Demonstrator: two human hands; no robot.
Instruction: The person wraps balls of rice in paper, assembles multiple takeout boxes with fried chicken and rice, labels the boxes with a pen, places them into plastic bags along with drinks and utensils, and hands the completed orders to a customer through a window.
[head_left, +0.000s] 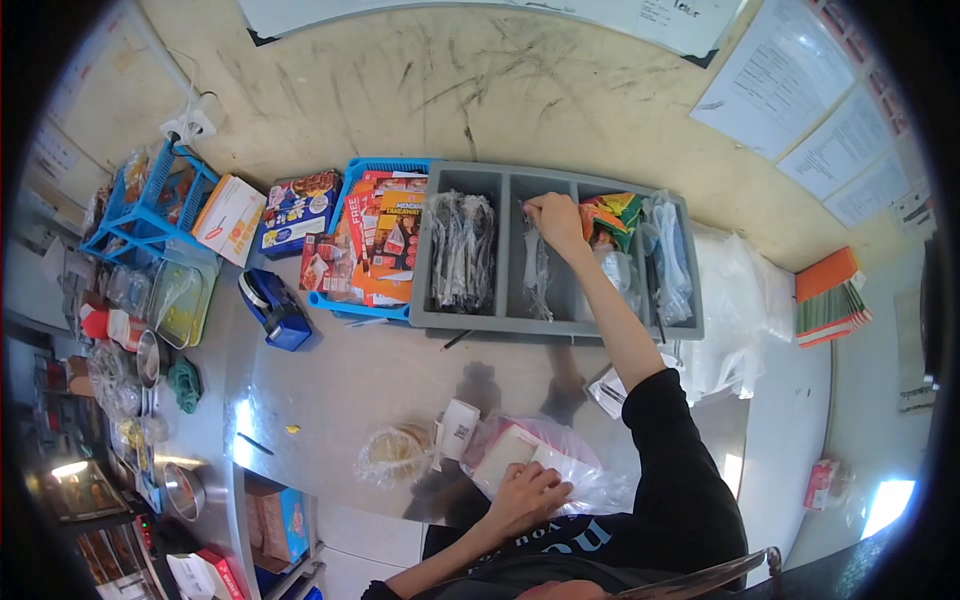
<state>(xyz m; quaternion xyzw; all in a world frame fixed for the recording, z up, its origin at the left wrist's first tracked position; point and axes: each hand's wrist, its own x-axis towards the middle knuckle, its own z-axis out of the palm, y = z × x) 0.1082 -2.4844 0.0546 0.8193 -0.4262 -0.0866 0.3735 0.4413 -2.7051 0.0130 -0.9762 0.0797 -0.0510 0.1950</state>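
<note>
My right hand (556, 225) reaches into the second compartment of a grey divided tray (517, 321). Its fingertips pinch the far end of clear-wrapped plastic cutlery (537, 274). Near my body, my left hand (527, 491) lies with bent fingers over a clear plastic bag (600, 480); whether it grips the film is hidden. Inside the bag is a pale carton (506, 457) with pink edges. Touching the bag's left side is a small white box (459, 427) bearing a printed code. Left of that sits a round tub wrapped in clear plastic (397, 454).
Wrapped dark cutlery (463, 251), snack-like packets (611, 214) and pale wrapped cutlery (669, 259) fill other compartments. A blue basket of leaflets (382, 232) adjoins the tray. A blue tape dispenser (275, 309) stands left; plastic bags (731, 300) lie right. The steel counter (330, 390) ends before me.
</note>
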